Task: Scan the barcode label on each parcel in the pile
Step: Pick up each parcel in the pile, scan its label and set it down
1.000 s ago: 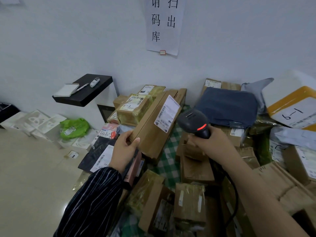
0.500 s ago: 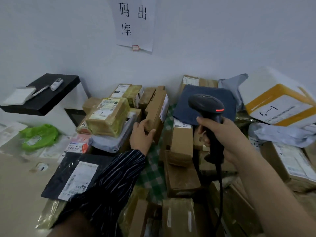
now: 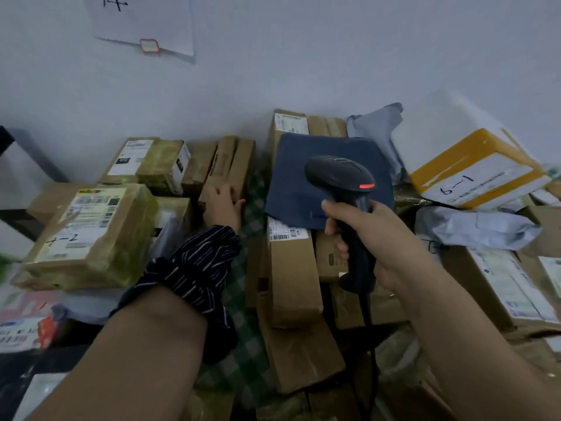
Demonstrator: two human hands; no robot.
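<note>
The pile holds several cardboard parcels. My left hand (image 3: 221, 208) reaches to the back and grips the near end of a long brown box (image 3: 233, 159), which lies among other boxes by the wall. My right hand (image 3: 367, 235) grips the handle of a black barcode scanner (image 3: 340, 176) with a red light lit. The scanner hangs over a dark blue parcel (image 3: 303, 183). Just below it lies a narrow brown box (image 3: 291, 278) with a barcode label (image 3: 287, 232) facing up.
A taped box marked 4-2 (image 3: 91, 235) sits at the left. A yellow-taped box marked 6-1 (image 3: 473, 174) and a grey mailer bag (image 3: 476, 226) lie at the right. A green checked cloth (image 3: 243, 344) shows between parcels. A paper notice (image 3: 142, 22) hangs on the wall.
My left hand has carried the long box from in front of the scanner to the back of the pile. The scanner has swung right and now sits over the blue parcel.
</note>
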